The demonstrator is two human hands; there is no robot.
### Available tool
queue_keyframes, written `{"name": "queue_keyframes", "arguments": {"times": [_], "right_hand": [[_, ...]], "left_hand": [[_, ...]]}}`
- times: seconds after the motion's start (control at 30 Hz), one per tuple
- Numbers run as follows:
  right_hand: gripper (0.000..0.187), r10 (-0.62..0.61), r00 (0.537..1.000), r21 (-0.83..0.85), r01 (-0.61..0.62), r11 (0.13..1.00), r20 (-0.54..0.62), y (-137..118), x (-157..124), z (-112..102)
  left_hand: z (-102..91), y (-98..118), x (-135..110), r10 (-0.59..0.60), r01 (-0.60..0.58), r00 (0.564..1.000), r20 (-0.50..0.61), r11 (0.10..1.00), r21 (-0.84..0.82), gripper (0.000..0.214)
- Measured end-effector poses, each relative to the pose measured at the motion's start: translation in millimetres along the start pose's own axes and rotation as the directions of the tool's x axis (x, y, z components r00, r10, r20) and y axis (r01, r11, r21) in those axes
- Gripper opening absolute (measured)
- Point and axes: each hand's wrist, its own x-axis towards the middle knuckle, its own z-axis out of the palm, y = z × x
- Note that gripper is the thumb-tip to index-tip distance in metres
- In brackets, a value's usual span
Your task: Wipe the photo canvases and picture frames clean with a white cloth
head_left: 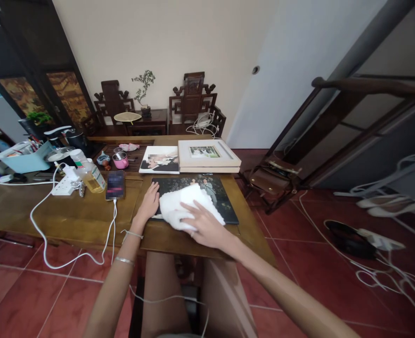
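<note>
A dark photo panel (224, 199) with people pictured on it lies flat near the front edge of the wooden table. Over its middle is a folded white cloth (174, 204), which hides part of the picture. My right hand (205, 225) presses on the cloth from above, its fingers bent and gripping it against the panel. My left hand (151, 203) rests at the panel's left edge with its fingers stretched out, holding nothing.
Behind the panel are a white photo board (160, 164) and stacked light frames (210, 162). To the left are a phone (115, 184) on a charging cable, a bottle (93, 178), a power strip (65, 185) and a pink cup (120, 160). The wooden table (123, 223) ends just right of the panel.
</note>
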Motion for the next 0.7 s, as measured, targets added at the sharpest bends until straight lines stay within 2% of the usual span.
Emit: {"name": "queue_keyframes", "arguments": {"times": [0.1,0.2,0.27,0.37,0.47,0.57,0.63,0.7], "right_hand": [[0.033,0.15,0.988,-0.055,-0.152,0.987,-0.039,31,17,-4],[0.036,0.316,0.946,-0.139,-0.324,0.936,-0.078,52,51,-3],[0.037,0.368,0.925,-0.171,-0.379,0.909,-0.091,52,72,1],[0.036,0.307,0.948,-0.169,-0.317,0.933,-0.081,34,85,8],[0.035,0.161,0.985,-0.118,-0.167,0.979,-0.059,7,65,11],[0.036,0.027,1.0,-0.043,-0.028,0.999,-0.013,-10,22,4],[0.036,0.0,1.0,-0.006,0.0,1.0,-0.001,-8,-7,-3],[0.032,0.05,0.998,-0.009,-0.05,0.999,-0.03,3,-28,-7]], "left_hand": [[1.5,-2,1,0.004,-0.004,1.0,0.002,1.0,0.011,0.043],[2.6,-4,1,0.018,-0.019,1.0,0.012,1.0,0.013,0.045],[2.9,-5,2,0.027,-0.027,1.0,0.01,1.0,0.016,0.045],[2.7,-7,2,0.04,-0.04,0.999,-0.006,0.999,0.005,0.044],[2.0,-8,2,0.066,-0.066,0.998,0.006,0.998,-0.01,0.044],[1.7,-7,1,0.055,-0.055,0.998,0.013,0.998,-0.005,0.044],[1.8,-6,1,0.04,-0.04,0.999,0.006,0.999,-0.005,0.044],[1.7,-5,1,0.033,-0.033,0.999,0.003,0.999,-0.013,0.044]]}}
